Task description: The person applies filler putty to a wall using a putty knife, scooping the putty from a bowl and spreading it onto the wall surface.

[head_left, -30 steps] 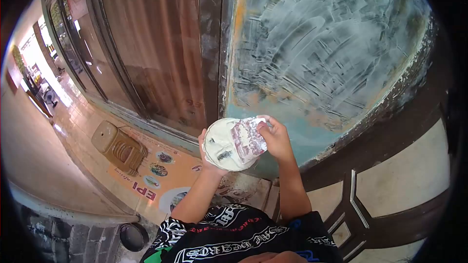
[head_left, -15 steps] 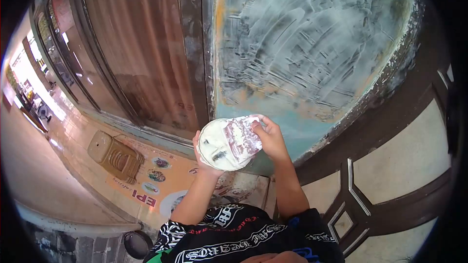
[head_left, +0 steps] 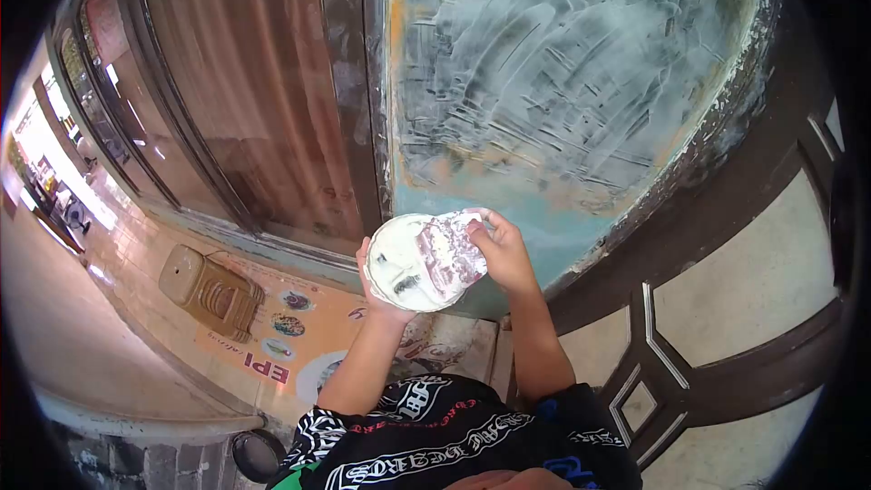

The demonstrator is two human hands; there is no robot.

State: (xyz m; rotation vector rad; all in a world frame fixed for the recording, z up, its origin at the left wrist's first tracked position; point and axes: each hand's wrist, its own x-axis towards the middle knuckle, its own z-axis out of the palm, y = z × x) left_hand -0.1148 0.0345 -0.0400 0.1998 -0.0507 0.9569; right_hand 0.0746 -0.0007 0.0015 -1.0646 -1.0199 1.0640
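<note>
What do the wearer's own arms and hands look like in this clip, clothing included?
The left hand and right hand are ungloved, with no watch or bracelet visible. Both forearms are bare below short sleeves. The left sleeve is black with a dense white pattern; the right sleeve is mostly black. The black shirt carries white and red lettering.

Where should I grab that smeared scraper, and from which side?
Probably take the scraper by its right edge, coming from the right, thumb on top, as the right grip does: it looks flat, and its left part lies over the white paste.
</note>
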